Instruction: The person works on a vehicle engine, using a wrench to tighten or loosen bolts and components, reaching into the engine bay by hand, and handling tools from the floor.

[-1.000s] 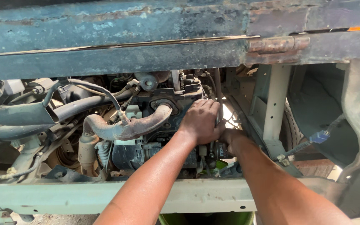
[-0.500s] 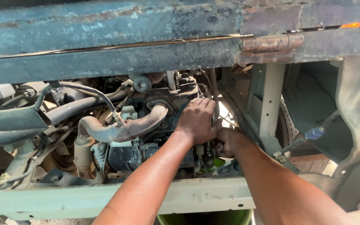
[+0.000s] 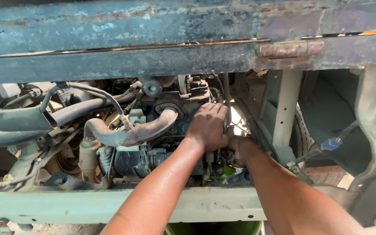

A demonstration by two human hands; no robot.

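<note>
Body panel (image 3: 109,39) faded blue-grey, patchy with rust; its hinge (image 3: 290,48) rust-brown. Frame rail (image 3: 66,204) pale green. Curved pipe (image 3: 127,135) dusty reddish brown, hoses (image 3: 79,111) black. Connector (image 3: 330,143) blue. Bucket (image 3: 214,228) green

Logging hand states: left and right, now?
Left hand: curled on the engine part, grip cannot be told.
Right hand: mostly hidden, cannot be told.

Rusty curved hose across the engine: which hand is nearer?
Left. The left hand lies just right of the rusty curved hose, near its upper end. The right hand sits lower and farther right, partly tucked under the left.
</note>
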